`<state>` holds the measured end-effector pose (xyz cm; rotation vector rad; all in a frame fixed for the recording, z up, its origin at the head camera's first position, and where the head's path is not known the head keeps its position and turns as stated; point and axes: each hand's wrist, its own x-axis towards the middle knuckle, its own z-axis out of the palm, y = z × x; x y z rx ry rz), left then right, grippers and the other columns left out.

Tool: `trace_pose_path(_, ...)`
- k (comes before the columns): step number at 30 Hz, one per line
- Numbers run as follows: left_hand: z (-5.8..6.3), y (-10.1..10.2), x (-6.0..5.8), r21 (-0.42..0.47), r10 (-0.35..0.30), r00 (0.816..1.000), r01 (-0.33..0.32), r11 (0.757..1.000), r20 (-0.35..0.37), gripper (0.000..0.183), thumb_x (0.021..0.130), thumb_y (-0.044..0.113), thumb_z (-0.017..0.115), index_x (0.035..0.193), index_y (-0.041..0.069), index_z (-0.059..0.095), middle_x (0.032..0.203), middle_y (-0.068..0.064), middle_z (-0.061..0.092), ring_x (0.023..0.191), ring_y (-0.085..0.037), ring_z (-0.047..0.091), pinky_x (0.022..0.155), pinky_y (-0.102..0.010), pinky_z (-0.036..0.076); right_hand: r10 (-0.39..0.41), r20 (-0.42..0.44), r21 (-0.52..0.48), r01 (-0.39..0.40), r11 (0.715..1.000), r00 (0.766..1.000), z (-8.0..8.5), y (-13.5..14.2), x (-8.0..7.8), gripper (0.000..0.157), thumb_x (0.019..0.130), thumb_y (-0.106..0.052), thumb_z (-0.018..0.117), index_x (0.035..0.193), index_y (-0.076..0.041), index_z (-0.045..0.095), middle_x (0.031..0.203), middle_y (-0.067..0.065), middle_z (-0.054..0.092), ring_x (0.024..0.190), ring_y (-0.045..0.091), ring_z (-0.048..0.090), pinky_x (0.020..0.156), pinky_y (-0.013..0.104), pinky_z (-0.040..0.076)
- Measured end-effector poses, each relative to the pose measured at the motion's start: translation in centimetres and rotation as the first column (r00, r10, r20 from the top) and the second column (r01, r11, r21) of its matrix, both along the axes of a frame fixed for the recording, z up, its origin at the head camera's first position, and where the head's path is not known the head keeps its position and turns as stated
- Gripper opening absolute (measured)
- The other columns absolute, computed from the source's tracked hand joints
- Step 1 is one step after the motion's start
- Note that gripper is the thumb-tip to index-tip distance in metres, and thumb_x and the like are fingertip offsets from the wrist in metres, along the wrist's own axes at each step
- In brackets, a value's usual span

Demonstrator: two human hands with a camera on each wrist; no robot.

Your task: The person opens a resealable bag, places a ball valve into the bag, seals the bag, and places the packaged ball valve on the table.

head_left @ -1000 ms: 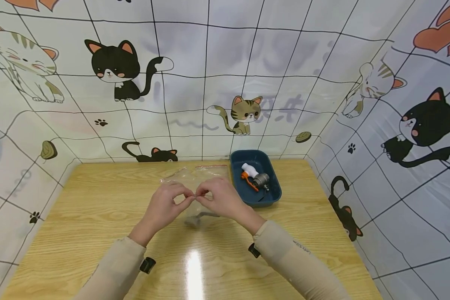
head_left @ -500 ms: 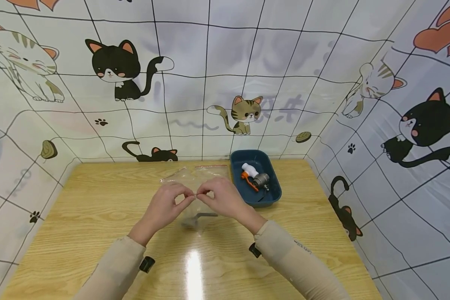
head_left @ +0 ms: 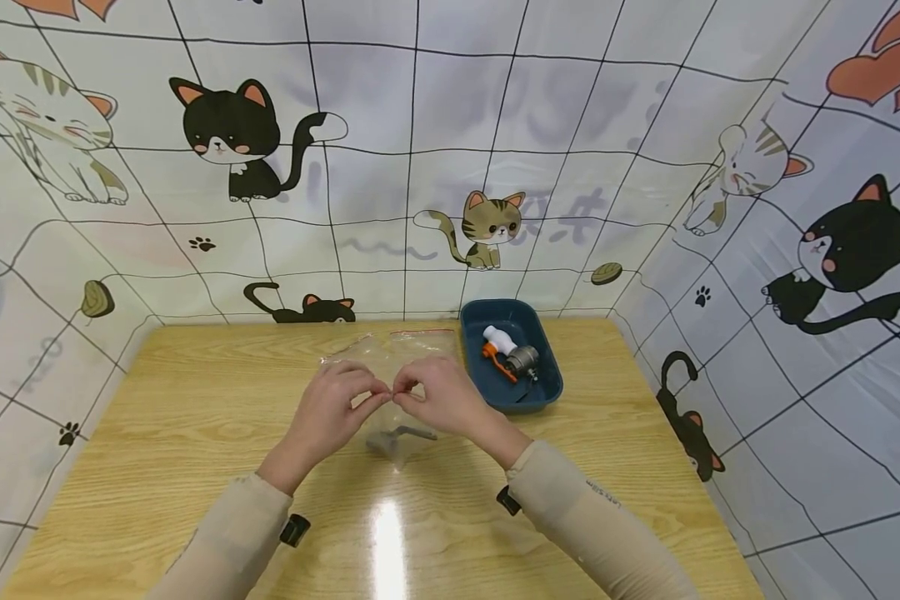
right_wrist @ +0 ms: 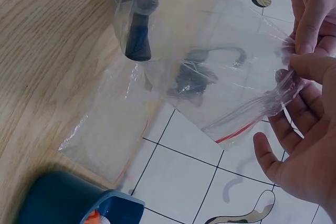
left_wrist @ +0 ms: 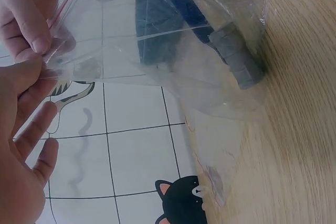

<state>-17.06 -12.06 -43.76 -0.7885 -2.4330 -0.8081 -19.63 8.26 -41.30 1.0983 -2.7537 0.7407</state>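
A clear zip bag (right_wrist: 226, 87) with a red line near its mouth hangs between my two hands above the table. Inside its lower end sits a grey cylindrical fitting (left_wrist: 237, 56) with a dark blue lever, resembling a valve. My left hand (head_left: 335, 408) pinches the mouth of the bag between thumb and forefinger. Close beside it, fingertips nearly touching, my right hand (head_left: 446, 400) pinches the same edge. In the left wrist view, the other fingers of the left hand are spread loosely. Whether the seal is closed cannot be told.
Another clear zip bag (right_wrist: 107, 124) lies flat on the wooden table (head_left: 217, 392) behind my hands. To the right stands a dark blue basin (head_left: 553, 393) holding a white part (head_left: 499, 340), an orange-handled part (head_left: 501, 367) and a metal cylinder (head_left: 523, 360). Cat-patterned curtains (head_left: 367, 192) border the table.
Both hands stay nearly in place at the bag's mouth, with only small fingertip shifts. The fitting in the hanging bag sways slightly and its lever tilts differently.
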Motion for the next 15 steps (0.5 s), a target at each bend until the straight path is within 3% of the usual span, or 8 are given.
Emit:
trace_pose_path(9,0.02,-0.14,-0.14,0.051,-0.005,0.996,0.0,0.999,0.087,0.007,0.084,0.02,0.077,0.085,0.02,0.069,0.079,0.01,0.067,0.082,-0.01,0.063,0.082,-0.038,0.05,-0.035,-0.025,-0.003,0.035,0.999,0.999,-0.26,-0.15,0.14,0.005,0.09,-0.024,0.07,0.085,-0.024,0.071,0.082,-0.012,0.07,0.081,0.007,0.062,0.086,0.032,0.048)
trace_pose_path(15,-0.16,-0.23,-0.18,0.058,-0.016,0.996,0.011,0.998,0.082,0.007,0.085,0.019,0.075,0.083,0.02,0.069,0.078,0.01,0.066,0.081,-0.009,0.061,0.082,-0.038,0.049,-0.038,-0.035,0.014,0.038,0.999,0.999,-0.31,-0.25,0.13,0.004,0.09,-0.026,0.07,0.087,-0.024,0.07,0.084,-0.012,0.07,0.082,0.005,0.062,0.087,0.031,0.048)
